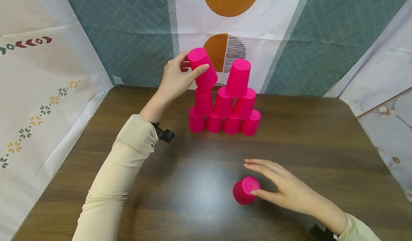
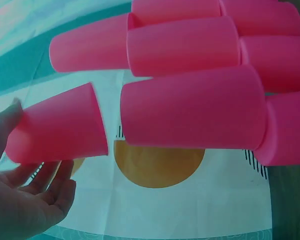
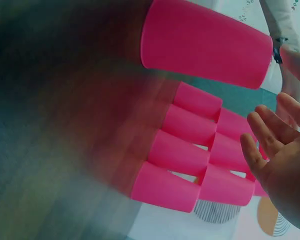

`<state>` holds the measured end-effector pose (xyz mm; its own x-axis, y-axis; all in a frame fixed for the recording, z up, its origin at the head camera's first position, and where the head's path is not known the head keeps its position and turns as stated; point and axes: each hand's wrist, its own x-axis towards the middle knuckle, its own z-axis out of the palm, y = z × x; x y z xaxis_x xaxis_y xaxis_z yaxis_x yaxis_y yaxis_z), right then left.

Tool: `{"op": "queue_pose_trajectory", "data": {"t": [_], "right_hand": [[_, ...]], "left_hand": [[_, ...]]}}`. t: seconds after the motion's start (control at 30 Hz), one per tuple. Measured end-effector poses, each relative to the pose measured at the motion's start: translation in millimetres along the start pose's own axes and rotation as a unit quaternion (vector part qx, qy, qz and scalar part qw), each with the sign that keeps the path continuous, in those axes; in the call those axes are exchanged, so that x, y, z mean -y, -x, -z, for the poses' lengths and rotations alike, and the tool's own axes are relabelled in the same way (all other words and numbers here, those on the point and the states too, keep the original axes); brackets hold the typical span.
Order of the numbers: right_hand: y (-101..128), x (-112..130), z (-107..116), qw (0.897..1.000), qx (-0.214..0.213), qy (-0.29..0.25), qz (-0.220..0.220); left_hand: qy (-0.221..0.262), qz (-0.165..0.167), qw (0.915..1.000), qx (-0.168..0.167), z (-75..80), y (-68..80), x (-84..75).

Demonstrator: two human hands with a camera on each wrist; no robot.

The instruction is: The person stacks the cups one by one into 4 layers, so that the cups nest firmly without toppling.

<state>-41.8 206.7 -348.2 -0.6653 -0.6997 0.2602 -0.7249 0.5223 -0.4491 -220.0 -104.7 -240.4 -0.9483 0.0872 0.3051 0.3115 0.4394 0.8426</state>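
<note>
My left hand (image 1: 176, 77) grips a pink cup (image 1: 207, 78), thumb on one side and fingers on the other. Mouth down and tilted, that cup is above the left end of a pink cup pyramid. The left wrist view shows a gap between its rim and the middle-row cup (image 2: 190, 110) below. Several cups (image 1: 250, 123) make the pyramid's bottom row, three (image 1: 222, 103) the middle row, and one (image 1: 238, 79) stands on top at right. Nearer me, a lone upside-down cup (image 1: 242, 191) stands on the table; my right hand (image 1: 286, 187) is around its right side, fingers spread and thumb overlapping its edge.
The brown wooden table (image 1: 193, 219) carries everything. Behind the pyramid hangs a green and white patterned cloth (image 1: 145, 48). Pale patterned sheets border the left (image 1: 48, 108) and right sides. A black wrist strap (image 1: 165, 133) sits on the left sleeve.
</note>
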Motion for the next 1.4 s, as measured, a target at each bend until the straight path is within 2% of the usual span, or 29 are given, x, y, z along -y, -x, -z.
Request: {"op": "queue_pose_trajectory", "data": {"t": [0.17,0.27,0.47,0.7,0.93,1.4], "right_hand": [[5.4,1.6,-9.0,0.999,0.023,0.031,0.005],[8.0,0.8,-13.9,0.999,0.030,0.044,0.013],[8.4,-1.3,-19.4,0.999,0.044,0.015,0.007],[5.5,-1.7,-16.9,0.999,0.051,0.007,0.009],[5.3,-1.7,-17.2,0.998,0.064,0.011,-0.006],[4.4,-2.4,-22.0,0.999,0.050,0.015,0.002]], "left_hand": [[0.004,0.014,0.9994,0.032,-0.3,-8.1,-1.6],[0.006,0.005,0.9989,0.046,-3.5,-8.1,-2.5],[0.003,0.004,0.9977,0.068,-10.7,-4.2,-6.3],[0.017,-0.003,0.9965,0.082,-15.9,-4.3,-6.8],[0.016,-0.001,0.9961,0.087,-19.4,-6.8,0.8],[0.020,0.004,0.9957,0.090,-23.8,-6.8,1.0]]}}
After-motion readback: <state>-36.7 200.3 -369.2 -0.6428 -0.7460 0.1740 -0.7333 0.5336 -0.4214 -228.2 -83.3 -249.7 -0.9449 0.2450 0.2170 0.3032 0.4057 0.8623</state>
